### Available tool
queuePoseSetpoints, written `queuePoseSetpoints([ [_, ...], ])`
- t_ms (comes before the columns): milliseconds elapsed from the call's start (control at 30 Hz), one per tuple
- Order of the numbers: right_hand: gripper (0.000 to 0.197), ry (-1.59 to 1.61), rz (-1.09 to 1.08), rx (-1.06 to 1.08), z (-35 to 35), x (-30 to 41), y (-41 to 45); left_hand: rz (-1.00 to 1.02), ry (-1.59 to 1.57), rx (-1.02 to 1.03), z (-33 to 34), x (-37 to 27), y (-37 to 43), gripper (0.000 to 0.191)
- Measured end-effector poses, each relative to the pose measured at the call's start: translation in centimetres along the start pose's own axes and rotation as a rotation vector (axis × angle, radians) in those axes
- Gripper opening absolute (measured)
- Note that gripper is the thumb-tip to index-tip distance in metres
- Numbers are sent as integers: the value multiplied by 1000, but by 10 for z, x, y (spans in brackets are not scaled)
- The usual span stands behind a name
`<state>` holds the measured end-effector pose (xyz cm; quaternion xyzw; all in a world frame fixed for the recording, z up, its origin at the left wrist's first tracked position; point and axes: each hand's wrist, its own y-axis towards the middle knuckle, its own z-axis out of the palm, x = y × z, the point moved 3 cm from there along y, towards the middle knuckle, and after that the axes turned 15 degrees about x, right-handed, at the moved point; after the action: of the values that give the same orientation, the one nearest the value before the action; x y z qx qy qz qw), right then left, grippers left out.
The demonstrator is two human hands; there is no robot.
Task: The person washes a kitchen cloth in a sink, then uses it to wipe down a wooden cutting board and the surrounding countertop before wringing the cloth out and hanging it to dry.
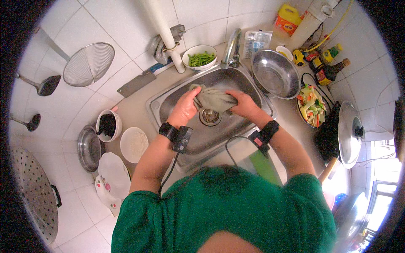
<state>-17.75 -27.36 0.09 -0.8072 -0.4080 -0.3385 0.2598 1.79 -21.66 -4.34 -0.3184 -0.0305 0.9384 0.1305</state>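
Note:
A bunched, greyish cloth (215, 99) hangs between my two hands over a stainless steel sink (186, 134). My left hand (186, 107) grips its left end, thumb on top. At the other end, my right hand (243, 103) has its fingers closed on the fabric. Just below the cloth shows the drain strainer (210, 117). The tap (232, 47) rises at the sink's far edge, its spout beyond the cloth. Both wrists wear black straps with small boxed devices and cables.
A bowl of cut green vegetables (201, 59) stands left of the tap. Right of the sink are a metal basin (276, 73), a plate of sliced vegetables (312, 106) and several bottles (330, 71). A cleaver (136, 85), a white bowl (134, 145) and a bowl of dark food (107, 125) are on the left.

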Motion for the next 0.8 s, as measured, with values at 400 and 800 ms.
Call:
queuePoseSetpoints([
  [400, 38, -191, -151, -78, -41, 53, -4, -282, 834, -213, -6, 11, -36, 76],
  [800, 31, -76, -34, 33, -60, 114, 4, -105, 972, 306, 78, 18, -13, 79],
])
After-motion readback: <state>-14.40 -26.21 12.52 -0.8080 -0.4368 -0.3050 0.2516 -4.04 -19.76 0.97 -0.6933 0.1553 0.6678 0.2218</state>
